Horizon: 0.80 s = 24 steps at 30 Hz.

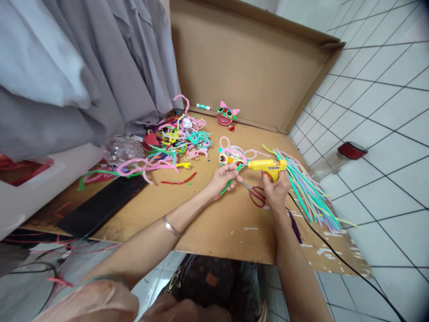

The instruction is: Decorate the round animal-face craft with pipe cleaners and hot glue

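Hands near each other: glue gun (268,165) in one, green strip (229,182) in the other

Left hand (223,179) pinches the strip; right hand (277,190) is wrapped round the gun's handle, nozzle pointing to nine o'clock, close to the strip's upper end. Whether they touch, I cannot tell. Just beyond the left fingers, at one o'clock, sits the pink-trimmed figure (233,153), at ten o'clock from the right hand. Red-handled scissors (250,188) lie between the wrists. Further out: a pastel stem bundle (308,192) at four o'clock from the gun, a tangled heap (184,138) at ten from the left hand.
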Each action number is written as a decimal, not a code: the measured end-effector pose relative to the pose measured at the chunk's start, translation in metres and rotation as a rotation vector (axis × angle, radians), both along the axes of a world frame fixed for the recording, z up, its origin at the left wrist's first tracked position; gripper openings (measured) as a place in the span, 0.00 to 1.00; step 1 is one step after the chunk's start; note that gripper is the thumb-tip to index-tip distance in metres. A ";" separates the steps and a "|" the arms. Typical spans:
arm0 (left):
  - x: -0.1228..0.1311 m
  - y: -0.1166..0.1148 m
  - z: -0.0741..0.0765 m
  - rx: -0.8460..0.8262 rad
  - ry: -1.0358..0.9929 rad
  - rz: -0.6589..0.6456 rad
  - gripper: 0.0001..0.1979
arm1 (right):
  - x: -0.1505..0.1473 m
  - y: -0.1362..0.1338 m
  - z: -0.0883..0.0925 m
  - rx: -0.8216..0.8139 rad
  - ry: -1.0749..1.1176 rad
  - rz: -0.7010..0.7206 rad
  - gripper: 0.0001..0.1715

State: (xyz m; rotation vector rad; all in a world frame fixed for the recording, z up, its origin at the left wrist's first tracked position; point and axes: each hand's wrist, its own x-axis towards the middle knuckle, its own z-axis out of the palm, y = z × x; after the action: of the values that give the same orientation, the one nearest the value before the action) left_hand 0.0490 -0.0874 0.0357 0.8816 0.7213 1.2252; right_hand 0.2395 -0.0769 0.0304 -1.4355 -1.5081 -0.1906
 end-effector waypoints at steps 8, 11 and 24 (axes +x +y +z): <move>0.000 0.000 -0.001 0.026 0.013 0.006 0.14 | 0.000 -0.002 0.001 0.036 -0.004 0.019 0.13; 0.000 0.001 -0.002 0.029 0.006 0.005 0.17 | 0.001 -0.002 0.001 0.042 -0.014 0.001 0.12; -0.001 0.001 -0.002 0.021 0.005 0.012 0.18 | 0.002 -0.002 0.001 0.048 -0.033 -0.009 0.10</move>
State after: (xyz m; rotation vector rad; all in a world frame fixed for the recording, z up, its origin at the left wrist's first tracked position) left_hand 0.0483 -0.0864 0.0339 0.8984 0.7196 1.2434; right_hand 0.2412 -0.0793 0.0317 -1.4072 -1.5143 -0.2555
